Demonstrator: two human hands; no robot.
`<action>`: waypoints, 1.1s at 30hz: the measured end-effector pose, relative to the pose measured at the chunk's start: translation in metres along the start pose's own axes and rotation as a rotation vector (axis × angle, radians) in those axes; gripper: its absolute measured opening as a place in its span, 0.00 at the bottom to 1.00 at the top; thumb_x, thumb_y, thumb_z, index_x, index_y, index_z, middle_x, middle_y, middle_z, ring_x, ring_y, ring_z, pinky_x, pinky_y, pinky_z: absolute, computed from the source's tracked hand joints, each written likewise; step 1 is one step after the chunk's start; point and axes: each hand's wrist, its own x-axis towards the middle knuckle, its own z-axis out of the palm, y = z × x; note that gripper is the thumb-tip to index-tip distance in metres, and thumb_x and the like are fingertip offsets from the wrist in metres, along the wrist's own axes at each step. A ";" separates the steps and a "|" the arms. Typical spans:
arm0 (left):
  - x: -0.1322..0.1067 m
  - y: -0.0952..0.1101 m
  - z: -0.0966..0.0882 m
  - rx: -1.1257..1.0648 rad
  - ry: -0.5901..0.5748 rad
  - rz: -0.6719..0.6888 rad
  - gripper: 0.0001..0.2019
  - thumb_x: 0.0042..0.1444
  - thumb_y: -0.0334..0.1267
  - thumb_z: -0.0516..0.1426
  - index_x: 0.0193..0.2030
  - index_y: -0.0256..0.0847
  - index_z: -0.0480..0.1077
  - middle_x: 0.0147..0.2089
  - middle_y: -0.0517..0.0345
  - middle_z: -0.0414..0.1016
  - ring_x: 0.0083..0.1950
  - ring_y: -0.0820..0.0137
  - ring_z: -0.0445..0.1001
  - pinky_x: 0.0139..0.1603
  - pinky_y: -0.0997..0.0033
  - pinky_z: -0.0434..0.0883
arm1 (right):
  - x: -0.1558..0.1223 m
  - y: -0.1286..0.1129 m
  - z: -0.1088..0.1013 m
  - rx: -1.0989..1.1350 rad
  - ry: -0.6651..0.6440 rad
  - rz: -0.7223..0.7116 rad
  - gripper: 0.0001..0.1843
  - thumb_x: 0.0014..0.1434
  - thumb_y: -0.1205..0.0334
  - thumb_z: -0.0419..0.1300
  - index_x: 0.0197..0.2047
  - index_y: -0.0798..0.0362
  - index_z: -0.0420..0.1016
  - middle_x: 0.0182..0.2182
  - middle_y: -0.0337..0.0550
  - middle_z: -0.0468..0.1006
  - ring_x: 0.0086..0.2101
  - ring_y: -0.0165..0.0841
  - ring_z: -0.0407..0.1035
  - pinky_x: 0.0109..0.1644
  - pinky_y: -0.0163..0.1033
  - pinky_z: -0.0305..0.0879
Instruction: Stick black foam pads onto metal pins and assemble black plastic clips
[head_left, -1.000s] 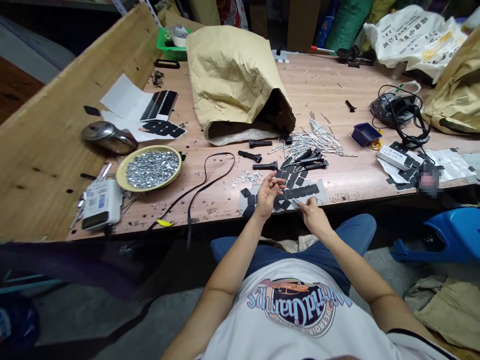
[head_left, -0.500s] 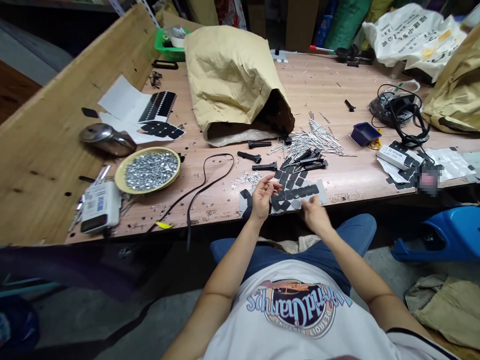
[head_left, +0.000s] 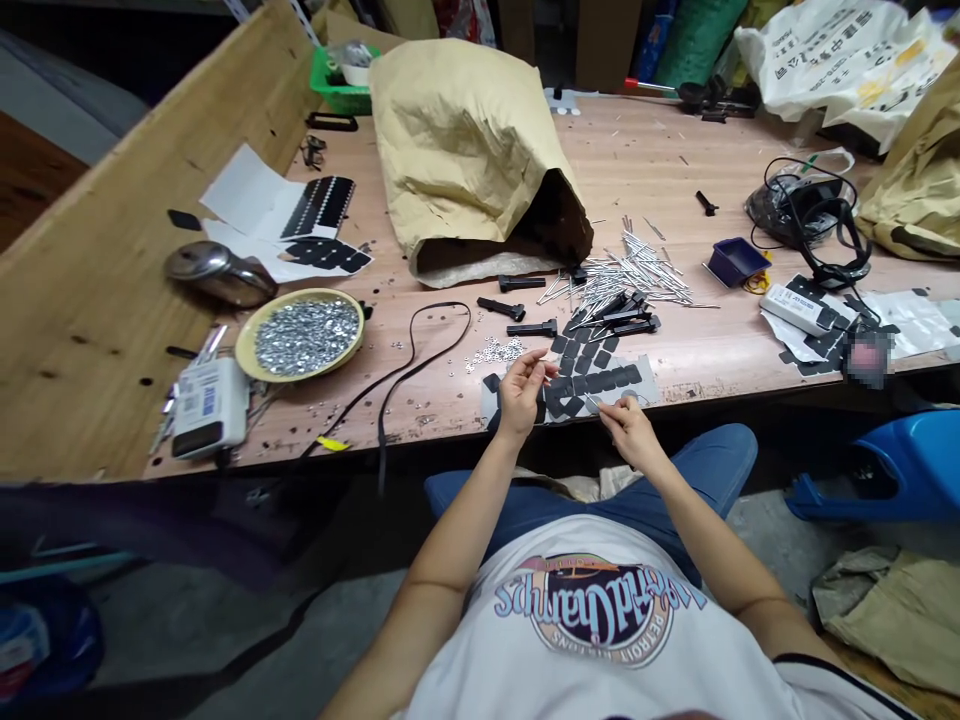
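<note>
Pinching a thin shiny piece, the right hand has its thumb and finger closed on it, just below the middle of the frame. Left of it, the left hand has bent fingers; I can't tell if they hold something small.

By the hands is a gray sheet with black pads on it. I think lots of work is left. A big heap of thin metal rods lies loose right of the middle, and small metal bits lie just left of the sheet. Some black parts lie near the rods, but I can't tell if any are finished.

Now the writing. The white shirt, at the bottom, says "World Champs" upside down, with what looks like "Detroit Pistons" under the picture. The white bag, upper right, has Chinese writing, too crumpled to read it all. The white box, at the left, has blue print too small to read. So does the white case, at the right.
</note>
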 end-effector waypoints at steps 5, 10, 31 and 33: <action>-0.001 -0.004 -0.002 0.115 0.020 0.042 0.18 0.50 0.52 0.59 0.40 0.39 0.72 0.30 0.56 0.77 0.31 0.73 0.74 0.30 0.75 0.68 | -0.024 -0.002 -0.004 -0.085 -0.235 -0.216 0.15 0.62 0.59 0.53 0.49 0.46 0.76 0.38 0.42 0.67 0.33 0.29 0.69 0.39 0.35 0.66; 0.002 -0.010 -0.001 0.249 0.035 0.051 0.16 0.50 0.48 0.60 0.41 0.39 0.72 0.34 0.54 0.77 0.34 0.72 0.75 0.37 0.72 0.71 | 0.013 -0.003 -0.019 -0.300 -0.021 -0.361 0.16 0.64 0.58 0.50 0.51 0.48 0.74 0.45 0.48 0.69 0.37 0.34 0.68 0.40 0.39 0.66; 0.070 -0.017 -0.030 1.339 -0.040 -0.019 0.04 0.50 0.29 0.55 0.29 0.39 0.72 0.40 0.44 0.70 0.50 0.52 0.67 0.51 0.53 0.66 | 0.119 0.005 -0.053 -0.616 0.025 -0.689 0.12 0.61 0.73 0.46 0.42 0.56 0.69 0.36 0.48 0.72 0.34 0.35 0.65 0.40 0.38 0.60; 0.070 -0.019 -0.030 1.358 -0.047 -0.012 0.06 0.52 0.28 0.53 0.32 0.37 0.71 0.42 0.41 0.71 0.51 0.52 0.67 0.51 0.53 0.65 | 0.106 -0.001 -0.045 -0.513 0.078 -0.643 0.13 0.64 0.68 0.45 0.46 0.55 0.68 0.38 0.49 0.72 0.34 0.35 0.66 0.35 0.36 0.60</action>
